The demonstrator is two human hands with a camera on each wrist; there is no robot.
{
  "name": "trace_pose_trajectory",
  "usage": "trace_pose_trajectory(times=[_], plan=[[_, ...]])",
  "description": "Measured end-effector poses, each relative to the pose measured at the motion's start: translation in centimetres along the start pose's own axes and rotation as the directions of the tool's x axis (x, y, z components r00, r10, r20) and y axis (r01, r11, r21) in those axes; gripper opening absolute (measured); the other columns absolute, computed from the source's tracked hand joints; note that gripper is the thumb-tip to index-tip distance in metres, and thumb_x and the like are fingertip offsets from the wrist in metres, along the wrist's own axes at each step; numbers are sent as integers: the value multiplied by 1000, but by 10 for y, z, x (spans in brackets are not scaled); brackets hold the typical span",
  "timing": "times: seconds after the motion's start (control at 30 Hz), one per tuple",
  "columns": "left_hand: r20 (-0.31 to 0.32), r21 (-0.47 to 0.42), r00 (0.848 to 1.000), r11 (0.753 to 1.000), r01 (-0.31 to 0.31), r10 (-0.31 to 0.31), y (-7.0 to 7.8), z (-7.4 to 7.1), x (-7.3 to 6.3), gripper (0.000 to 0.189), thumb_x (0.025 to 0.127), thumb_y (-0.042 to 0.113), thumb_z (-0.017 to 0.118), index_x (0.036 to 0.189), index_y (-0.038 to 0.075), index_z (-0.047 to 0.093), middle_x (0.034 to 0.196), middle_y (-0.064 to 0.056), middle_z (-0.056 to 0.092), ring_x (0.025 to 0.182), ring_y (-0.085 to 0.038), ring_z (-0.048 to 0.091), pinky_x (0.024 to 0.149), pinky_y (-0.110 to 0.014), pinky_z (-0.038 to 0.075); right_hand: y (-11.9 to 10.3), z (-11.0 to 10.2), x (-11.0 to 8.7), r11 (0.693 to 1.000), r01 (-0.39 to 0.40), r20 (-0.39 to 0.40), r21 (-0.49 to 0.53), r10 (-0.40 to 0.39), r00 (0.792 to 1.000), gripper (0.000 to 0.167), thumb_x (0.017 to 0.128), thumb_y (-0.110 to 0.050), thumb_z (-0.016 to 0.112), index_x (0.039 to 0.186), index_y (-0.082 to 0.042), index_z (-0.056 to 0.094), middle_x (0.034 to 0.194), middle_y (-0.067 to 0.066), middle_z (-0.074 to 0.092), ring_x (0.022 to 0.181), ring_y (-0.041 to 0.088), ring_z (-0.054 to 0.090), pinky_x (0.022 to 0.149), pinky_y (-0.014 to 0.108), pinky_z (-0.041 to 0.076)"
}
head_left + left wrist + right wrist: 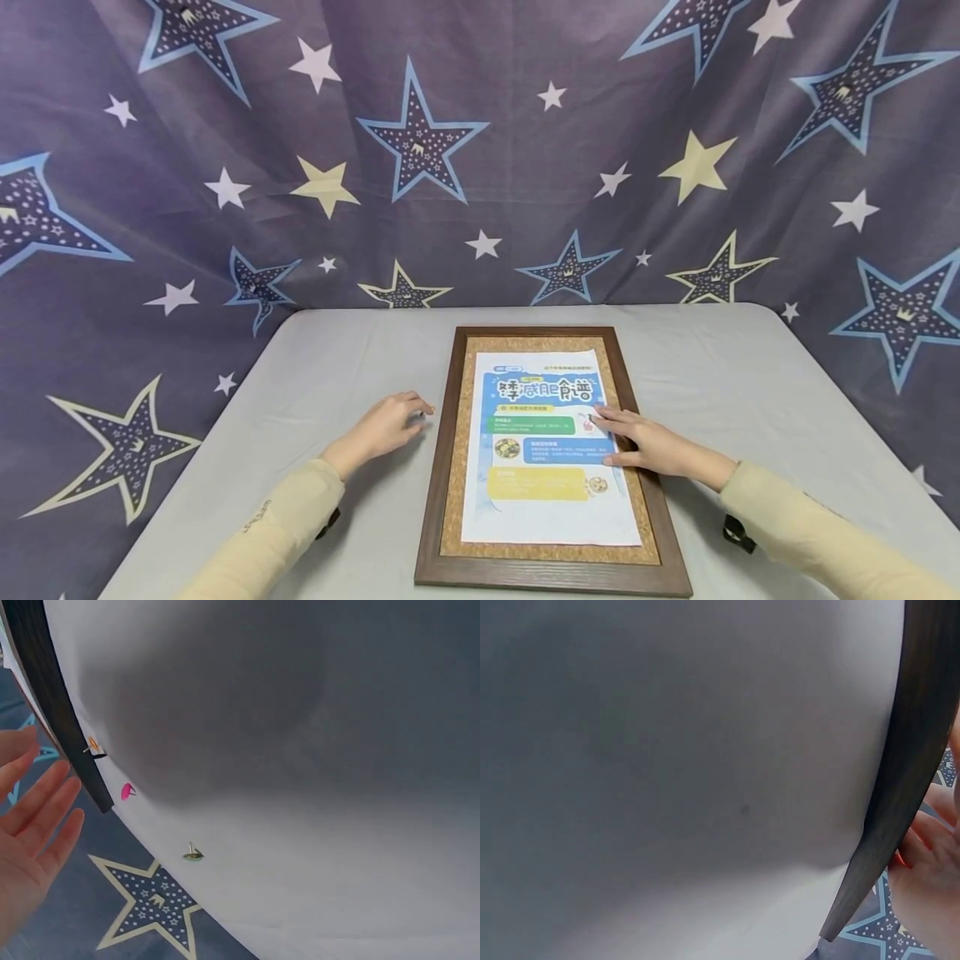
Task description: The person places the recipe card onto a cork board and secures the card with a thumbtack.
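A cork board [555,551] in a brown wooden frame [551,573] lies on the table, with a printed paper sheet [551,521] over its cork. My right hand [656,446] rests on the sheet's right edge, fingers spread and fairly straight. Beside the frame's left side, my left hand [382,429] hovers low with loosely bent fingers. Ahead of it, the left wrist view has an orange thumbtack [93,742], a pink thumbtack [126,791] and a greenish thumbtack [193,856] on the table. Nothing shows between the left fingers.
A light grey cloth [360,358] covers the table around the frame. Behind the table and along both sides hangs a dark curtain [525,200] printed with stars.
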State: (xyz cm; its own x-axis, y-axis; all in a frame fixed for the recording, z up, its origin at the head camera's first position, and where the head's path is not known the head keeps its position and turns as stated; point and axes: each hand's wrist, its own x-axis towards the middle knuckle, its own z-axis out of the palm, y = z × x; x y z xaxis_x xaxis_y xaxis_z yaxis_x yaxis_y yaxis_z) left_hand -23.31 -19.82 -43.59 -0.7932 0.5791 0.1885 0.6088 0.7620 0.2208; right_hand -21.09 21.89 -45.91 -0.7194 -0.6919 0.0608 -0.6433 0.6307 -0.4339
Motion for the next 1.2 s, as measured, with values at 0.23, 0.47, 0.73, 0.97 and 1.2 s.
trace_pose_trajectory(times=[0.23,0.47,0.73,0.97,1.2], plan=[[15,-13,1000,1000,8,-7,-7,3,2,22,74,0,65,95,4,64,96,-7,61,86,-22,59,76,-34,49,1,1,1,1000,2,-1,-7,-2,1000,66,83,-38,57,131,3,38,137,24,30,123,41,29,100,52,24],[48,-35,998,999,29,-27,-11,6,5,23,74,-2,64,97,3,63,98,-7,61,89,-23,59,78,-34,49,0,1,1,1000,-2,8,-5,2,1000,66,83,-39,56,131,2,37,137,24,29,124,42,28,99,53,23],[80,-59,996,997,52,-47,-15,10,8,22,74,-3,64,95,1,63,97,-8,60,90,-24,58,81,-34,48,0,1,0,1000,-8,12,3,8,1000,65,83,-38,57,131,3,38,137,25,29,123,42,28,99,53,23],[108,-94,994,995,42,-32,-17,9,10,22,73,-8,62,94,-1,63,96,-10,61,89,-24,58,80,-33,48,0,1,0,1000,-6,8,1,6,1000,64,83,-35,58,131,3,38,137,25,29,124,41,28,98,54,24],[122,-102,991,993,64,-52,-18,9,12,23,74,-11,59,93,-1,64,95,-9,61,88,-23,59,79,-32,48,0,1,0,1000,-19,9,9,19,1000,64,83,-36,58,130,3,39,138,24,29,123,42,28,97,55,25]])
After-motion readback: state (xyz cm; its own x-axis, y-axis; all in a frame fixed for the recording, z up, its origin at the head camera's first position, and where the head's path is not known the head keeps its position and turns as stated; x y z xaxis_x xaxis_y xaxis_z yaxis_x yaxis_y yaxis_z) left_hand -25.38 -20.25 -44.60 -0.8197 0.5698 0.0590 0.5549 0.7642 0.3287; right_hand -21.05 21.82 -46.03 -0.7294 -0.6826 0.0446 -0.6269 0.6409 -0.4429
